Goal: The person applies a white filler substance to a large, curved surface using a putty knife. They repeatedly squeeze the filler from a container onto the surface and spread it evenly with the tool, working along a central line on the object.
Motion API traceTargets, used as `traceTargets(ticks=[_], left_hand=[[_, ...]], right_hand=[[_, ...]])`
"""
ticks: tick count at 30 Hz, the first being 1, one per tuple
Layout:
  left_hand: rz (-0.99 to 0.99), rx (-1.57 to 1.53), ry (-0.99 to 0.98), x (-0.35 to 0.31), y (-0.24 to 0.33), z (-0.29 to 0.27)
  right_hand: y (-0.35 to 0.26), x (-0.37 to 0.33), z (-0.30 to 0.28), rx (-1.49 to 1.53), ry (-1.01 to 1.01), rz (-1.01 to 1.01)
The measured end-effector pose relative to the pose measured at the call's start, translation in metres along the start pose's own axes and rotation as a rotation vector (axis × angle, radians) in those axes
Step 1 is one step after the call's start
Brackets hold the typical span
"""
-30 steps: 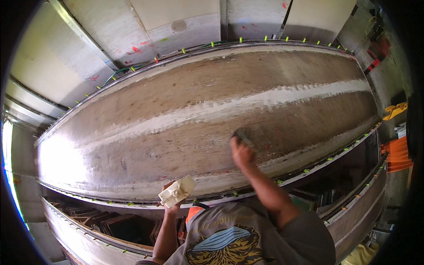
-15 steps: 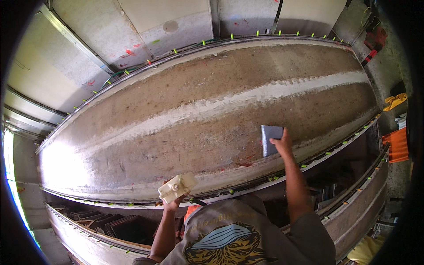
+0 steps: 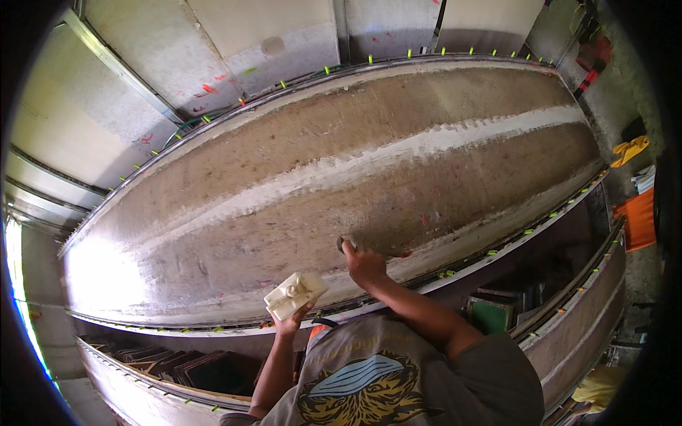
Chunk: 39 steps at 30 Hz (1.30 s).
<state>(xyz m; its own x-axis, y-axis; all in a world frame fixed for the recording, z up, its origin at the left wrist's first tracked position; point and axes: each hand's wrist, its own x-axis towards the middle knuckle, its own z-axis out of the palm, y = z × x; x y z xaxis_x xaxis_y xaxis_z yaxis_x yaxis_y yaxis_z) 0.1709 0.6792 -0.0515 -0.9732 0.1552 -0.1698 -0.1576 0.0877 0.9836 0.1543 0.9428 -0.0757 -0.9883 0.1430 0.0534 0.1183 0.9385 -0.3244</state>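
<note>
A long, brown, boat-shaped surface [image 3: 298, 234] stretches across the view, with a whitish band [image 3: 398, 154] running along its middle. My left hand [image 3: 288, 325] grips a cream-coloured blocky piece [image 3: 297, 291] with a raised lump on top, held over the near edge. Right of it, my right hand [image 3: 366, 267] is closed on a flat grey spreader [image 3: 341, 244], turned nearly edge-on so that only a small dark part shows. Its tip is at or just above the brown surface; contact cannot be made out.
Small yellow-green pegs [image 3: 370, 59] line the rim. Nearer to me stands a second long shell [image 3: 568, 348], with dark flat panels [image 3: 213, 369] stacked between. Pale wall panels [image 3: 263, 28] rise behind. An orange cloth [image 3: 636, 219] and yellow gloves [image 3: 629, 150] hang at right.
My right hand has swept left toward my left hand, and the spreader has turned from broadside to nearly edge-on. The cream piece has shifted slightly right and tilted.
</note>
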Motion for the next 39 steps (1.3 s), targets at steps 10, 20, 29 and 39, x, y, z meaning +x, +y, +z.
traceTargets(ticks=[10,20,29,39], left_hand=[[0.005,-0.031,-0.053,-0.008,-0.008,-0.023],[0.082,-0.007,0.002,-0.021,0.011,0.004],[-0.001,0.061,0.130,-0.026,0.051,0.088],[0.272,0.907,-0.037,0.033,0.139,0.214]], right_hand=[[0.197,0.024,-0.030,0.331,0.192,0.573],[0.036,0.117,0.034,0.553,-0.218,0.255],[0.352,0.106,-0.043,0.792,0.233,0.567],[0.478,0.016,-0.159,0.448,0.281,0.771]])
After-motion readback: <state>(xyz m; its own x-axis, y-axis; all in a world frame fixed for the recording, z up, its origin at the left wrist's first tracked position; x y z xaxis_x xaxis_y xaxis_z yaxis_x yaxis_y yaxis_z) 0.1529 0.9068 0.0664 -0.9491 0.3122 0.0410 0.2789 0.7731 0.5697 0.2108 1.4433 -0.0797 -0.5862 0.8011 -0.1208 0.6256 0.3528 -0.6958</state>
